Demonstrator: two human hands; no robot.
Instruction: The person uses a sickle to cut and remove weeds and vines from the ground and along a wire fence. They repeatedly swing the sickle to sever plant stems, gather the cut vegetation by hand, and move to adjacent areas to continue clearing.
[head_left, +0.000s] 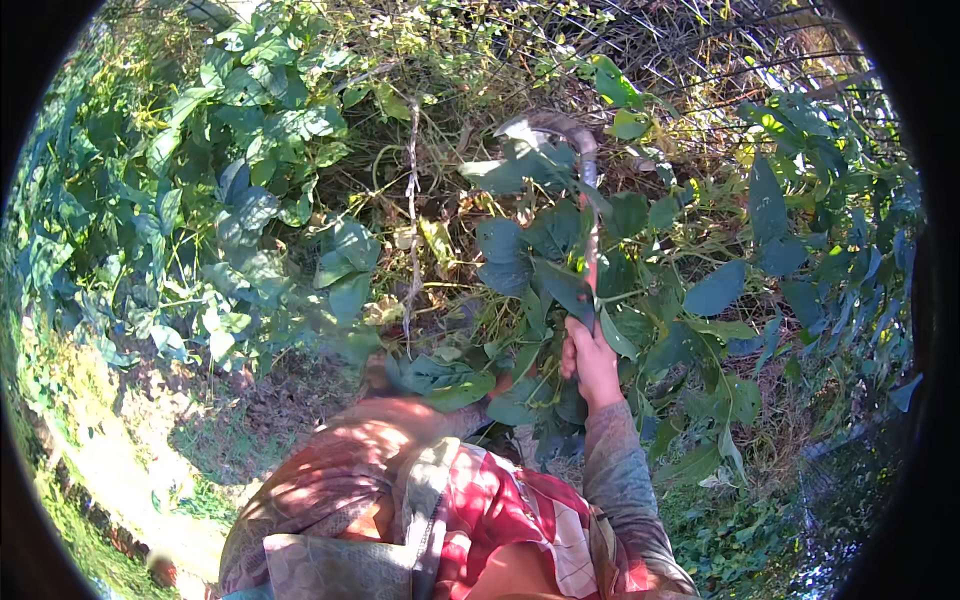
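Note:
My right hand (592, 360) is closed around the handle of a sickle (589, 157), whose curved blade points up and bends to the left above the leaves. Broad green leaves (559, 281) overlap part of the sickle's handle. My left forearm reaches in from the left towards the leafy stems below the middle; leaves (442, 379) cover most of the left hand, so its grip cannot be made out. A thin pale dry stalk (412, 217) stands left of the sickle, apart from it.
Dense leafy plants (255, 135) fill the left side, and more foliage (810, 247) hangs at the right. Dark thin stems or wires (720, 67) cross the top right. Bright sunlit ground (142, 480) lies at the lower left.

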